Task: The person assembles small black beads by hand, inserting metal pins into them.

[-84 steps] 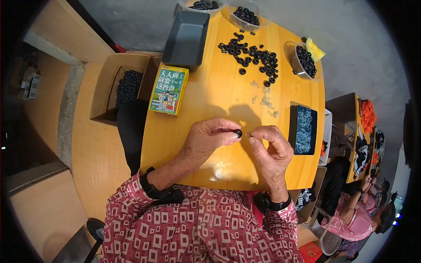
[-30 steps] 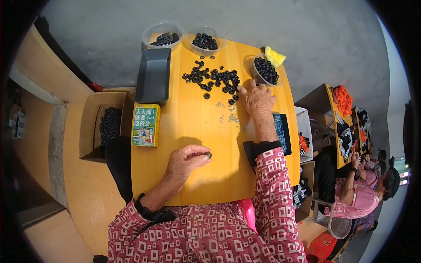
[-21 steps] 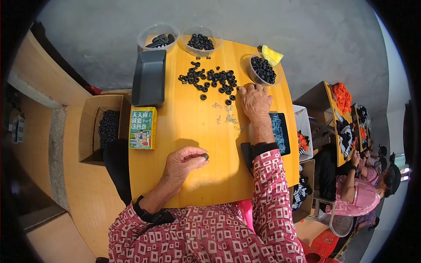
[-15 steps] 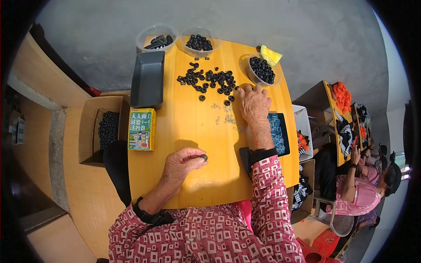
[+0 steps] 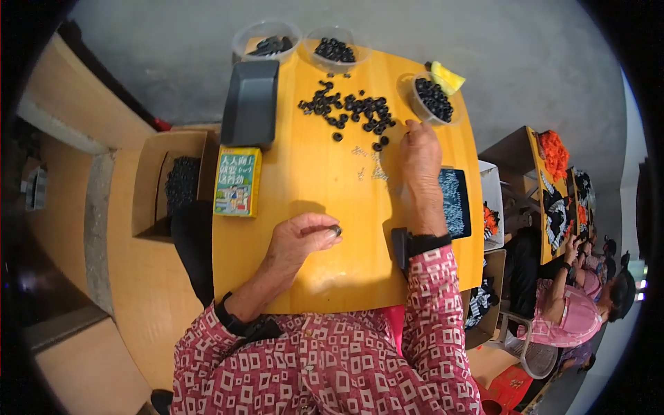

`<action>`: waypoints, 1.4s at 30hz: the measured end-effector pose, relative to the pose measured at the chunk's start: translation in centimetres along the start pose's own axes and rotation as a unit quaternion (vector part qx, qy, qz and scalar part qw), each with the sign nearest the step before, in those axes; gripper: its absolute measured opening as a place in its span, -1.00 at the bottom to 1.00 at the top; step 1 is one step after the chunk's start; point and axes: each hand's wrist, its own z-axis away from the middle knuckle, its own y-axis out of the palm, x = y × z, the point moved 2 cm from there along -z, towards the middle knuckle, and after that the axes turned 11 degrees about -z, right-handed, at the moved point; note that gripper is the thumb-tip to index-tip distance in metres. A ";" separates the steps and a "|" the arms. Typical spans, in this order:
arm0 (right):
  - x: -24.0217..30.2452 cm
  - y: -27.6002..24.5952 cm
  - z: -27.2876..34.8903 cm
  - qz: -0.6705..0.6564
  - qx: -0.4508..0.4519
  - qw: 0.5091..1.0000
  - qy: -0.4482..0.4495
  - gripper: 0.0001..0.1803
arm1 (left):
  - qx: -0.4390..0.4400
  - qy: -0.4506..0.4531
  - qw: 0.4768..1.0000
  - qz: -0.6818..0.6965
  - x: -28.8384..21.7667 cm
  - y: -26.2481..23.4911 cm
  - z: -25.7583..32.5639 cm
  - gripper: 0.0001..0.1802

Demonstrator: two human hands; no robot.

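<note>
My left hand [image 5: 297, 245] is above the near part of the table, thumb and finger pinching a small round dark piece [image 5: 336, 230]. Further off on the right, my right hand [image 5: 422, 155] has its fingers drawn together. Whatever its fingertips hold, if anything, is too small or hidden to tell. Just left of these fingertips lie loose small black ring-like parts [image 5: 339, 137], spread in a pile over the far middle. Tiny pale bits [image 5: 377, 166] are scattered beside the right wrist. A clear bowl of black parts [image 5: 434, 100] stands beyond the right hand.
A dark tray [image 5: 250, 104] and a green-yellow box [image 5: 237, 181] line the left edge. Two clear bowls [image 5: 266, 43] with black parts stand at the back. A shallow black tray of tiny pale pieces [image 5: 453, 203] lies right of my forearm. Another person [image 5: 570, 304] sits at the right.
The view has shifted, so the table sits further right and higher. My right hand's fingers, outstretched before, are now drawn together beside the loose parts. My left hand keeps its pinch.
</note>
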 end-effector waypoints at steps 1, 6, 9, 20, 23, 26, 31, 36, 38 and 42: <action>1.6 -1.5 0.7 -0.129 -0.037 0.991 -0.011 -0.74 | 0.003 -0.001 1.000 0.012 -0.1 -0.1 0.0 -0.77; 6.6 -5.3 7.1 -0.383 -0.024 0.924 0.004 -0.82 | 0.026 0.014 0.998 0.051 -0.6 -0.1 0.3 -0.77; 7.3 -5.4 10.9 -0.519 0.065 0.849 0.066 -0.85 | 0.023 0.018 0.998 0.051 -0.6 -0.2 0.5 -0.77; 6.6 -3.7 13.4 -0.353 0.076 0.930 -0.074 -0.82 | 0.014 0.031 0.999 0.043 -0.5 -0.4 0.7 -0.76; 6.7 -4.1 13.8 -0.485 0.101 0.868 0.029 -0.80 | 0.016 0.026 0.998 0.046 -0.3 -0.2 0.7 -0.77; 6.5 -4.3 14.2 -0.580 0.106 0.802 0.099 -0.78 | 0.018 0.018 0.999 0.046 -0.2 -0.1 0.7 -0.77; 7.0 -4.2 14.7 -0.655 0.097 0.742 0.108 -0.79 | 0.027 0.016 0.998 0.058 0.3 0.3 0.4 -0.78; 7.7 -4.1 14.7 -0.584 0.086 0.807 0.012 -0.80 | 0.035 0.030 0.997 0.061 0.2 0.4 0.3 -0.80; 7.9 -4.6 14.6 -0.564 0.088 0.821 -0.008 -0.80 | 0.038 0.033 0.996 0.073 0.3 0.4 0.4 -0.80; 8.1 -5.5 14.4 -0.494 0.111 0.861 -0.059 -0.80 | 0.044 0.015 0.996 0.082 0.5 0.3 0.5 -0.79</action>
